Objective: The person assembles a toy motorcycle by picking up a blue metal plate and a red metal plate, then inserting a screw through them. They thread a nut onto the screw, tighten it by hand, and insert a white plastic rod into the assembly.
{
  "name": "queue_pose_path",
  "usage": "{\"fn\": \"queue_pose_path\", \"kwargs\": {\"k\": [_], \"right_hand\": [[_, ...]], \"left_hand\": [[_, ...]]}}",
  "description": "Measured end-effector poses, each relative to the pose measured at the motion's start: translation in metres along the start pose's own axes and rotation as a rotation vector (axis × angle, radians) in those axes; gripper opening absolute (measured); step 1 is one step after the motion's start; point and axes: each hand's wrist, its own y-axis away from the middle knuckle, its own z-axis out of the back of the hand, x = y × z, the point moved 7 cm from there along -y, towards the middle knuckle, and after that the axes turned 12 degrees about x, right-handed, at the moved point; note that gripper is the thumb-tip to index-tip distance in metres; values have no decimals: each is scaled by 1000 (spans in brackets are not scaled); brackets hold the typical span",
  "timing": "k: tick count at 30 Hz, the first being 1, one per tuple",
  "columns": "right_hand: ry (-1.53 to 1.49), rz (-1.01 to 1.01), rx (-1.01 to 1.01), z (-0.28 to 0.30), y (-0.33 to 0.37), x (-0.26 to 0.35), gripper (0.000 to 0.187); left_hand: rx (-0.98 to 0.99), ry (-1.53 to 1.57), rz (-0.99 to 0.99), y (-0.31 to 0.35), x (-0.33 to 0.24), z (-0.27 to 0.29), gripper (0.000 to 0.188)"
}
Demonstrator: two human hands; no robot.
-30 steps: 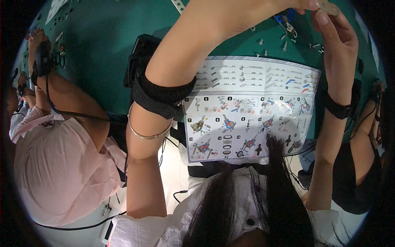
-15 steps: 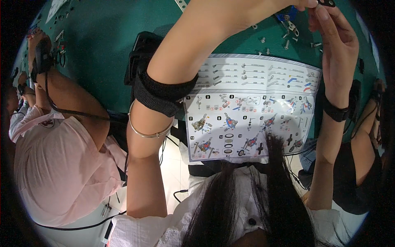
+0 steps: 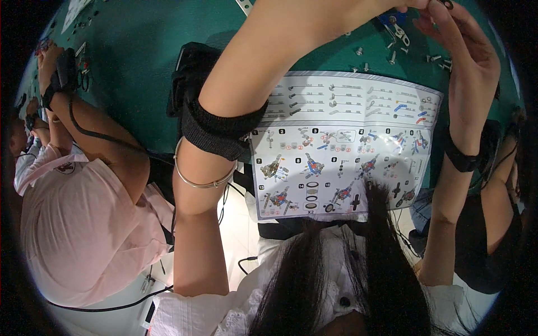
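Observation:
My left arm reaches across to the upper right, where my left hand [image 3: 386, 7] is largely cut off by the top edge. Its visible fingertips meet those of my right hand [image 3: 469, 47]. The right thumb and fingers are closed in a pinch on a small black piece [image 3: 447, 4] with a hole. What the left fingers grip is hidden. Just below the hands, a blue part [image 3: 386, 20] and a silver metal link with holes [image 3: 401, 37] lie on the green table [image 3: 134, 73]. Loose screws [image 3: 393, 57] are scattered near them.
A printed instruction sheet [image 3: 342, 140] with assembly drawings lies at the table's near edge. Long hair hangs over its lower part. A perforated metal strip [image 3: 244, 7] lies at the top. Co-workers sit at the left, one in a pink shirt [image 3: 89, 229], and at the right. Black cables run below.
My right hand and wrist have shifted slightly right and down. The black piece shows less now, nearer the top edge. My left arm has barely moved.

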Motion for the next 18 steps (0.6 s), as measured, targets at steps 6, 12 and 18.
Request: {"fn": "queue_pose_path", "kwargs": {"k": [6, 12, 18], "right_hand": [[15, 129, -8, -2, -1, 2, 8], [-24, 117, 59, -7, -2, 15, 9], [-60, 105, 58, -2, -5, -1, 14]], "left_hand": [[-11, -28, 4, 2, 2, -4, 14], [72, 37, 207, -4, 7, -4, 15], [68, 30, -71, -4, -9, -3, 15]]}}
